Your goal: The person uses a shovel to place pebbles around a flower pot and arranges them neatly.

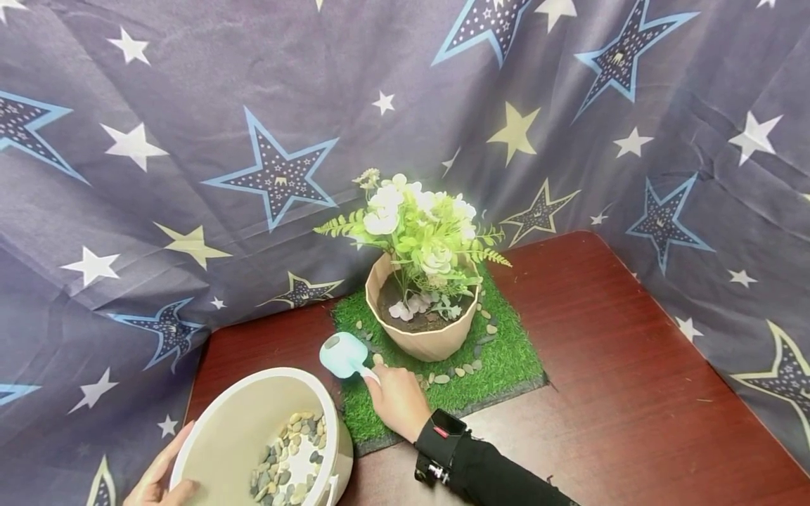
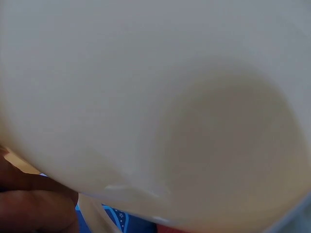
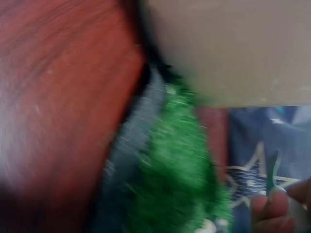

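Note:
In the head view my right hand [image 1: 400, 402] grips the white handle of a small light-blue scoop [image 1: 344, 353], held over the left edge of the turf mat. A dark stone lies in the scoop. My left hand [image 1: 161, 472] holds the rim of a tilted cream bucket [image 1: 221, 429], with fingers outside and thumb over the edge. Grey and tan pebbles [image 1: 287, 450] lie on the bucket's bottom. The bucket wall [image 2: 121, 97] fills most of the left wrist view. Fingers and part of the scoop show at the lower right of the right wrist view.
A beige pot [image 1: 427, 344] with white flowers [image 1: 418, 218] and soil stands on the green turf mat [image 1: 506, 351]. Pebbles [image 1: 441, 379] are laid along the pot's base. Beneath is a reddish wooden table [image 1: 633, 379]; a star-patterned curtain [image 1: 354, 84] hangs behind and at both sides.

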Tool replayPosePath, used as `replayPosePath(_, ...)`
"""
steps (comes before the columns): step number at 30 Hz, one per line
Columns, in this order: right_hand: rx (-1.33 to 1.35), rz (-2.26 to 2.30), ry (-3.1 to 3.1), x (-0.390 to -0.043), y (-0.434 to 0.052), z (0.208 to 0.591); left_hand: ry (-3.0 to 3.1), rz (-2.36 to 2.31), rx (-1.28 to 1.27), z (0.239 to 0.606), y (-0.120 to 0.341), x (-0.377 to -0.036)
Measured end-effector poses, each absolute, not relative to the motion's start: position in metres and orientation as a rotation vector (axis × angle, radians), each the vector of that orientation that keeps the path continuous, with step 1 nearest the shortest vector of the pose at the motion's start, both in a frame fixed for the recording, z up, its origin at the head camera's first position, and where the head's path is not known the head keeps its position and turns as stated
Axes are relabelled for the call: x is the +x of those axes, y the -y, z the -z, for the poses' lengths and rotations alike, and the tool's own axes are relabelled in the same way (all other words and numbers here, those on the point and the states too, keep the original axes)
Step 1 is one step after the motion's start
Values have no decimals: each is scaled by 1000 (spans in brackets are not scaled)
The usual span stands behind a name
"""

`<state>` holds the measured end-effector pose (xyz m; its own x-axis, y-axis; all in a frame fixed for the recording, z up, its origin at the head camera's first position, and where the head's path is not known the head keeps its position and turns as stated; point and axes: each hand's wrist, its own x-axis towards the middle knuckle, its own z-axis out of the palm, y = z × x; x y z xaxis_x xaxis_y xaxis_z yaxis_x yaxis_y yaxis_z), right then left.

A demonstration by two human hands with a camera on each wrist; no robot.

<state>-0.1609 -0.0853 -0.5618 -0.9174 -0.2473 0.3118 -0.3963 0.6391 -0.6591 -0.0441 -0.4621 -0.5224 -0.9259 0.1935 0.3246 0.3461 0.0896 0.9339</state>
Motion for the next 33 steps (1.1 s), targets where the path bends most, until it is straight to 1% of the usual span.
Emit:
replayPosePath(5, 426, -1157, 2681, -167, 101, 581, 2239, 1929, -512, 523, 459, -43)
replayPosePath(8, 380, -1217, 2701, -170, 106, 586, 2230, 1926, -544, 523, 458, -45)
replayPosePath(13, 341, -1392, 2717, -178, 110, 587, 2182, 1960, -615, 523, 459, -48)
replayPosePath(20, 239, -1618, 2762, -185, 112, 588, 2198, 1959, -555, 522, 458, -46)
replayPosePath(27, 107, -1918, 2734, -187, 112, 588, 2203, 1944, -608, 521, 461, -47)
replayPosePath(33, 69, -2092, 2668, -187, 114, 587, 2270, 1890, -494, 517, 457, -43)
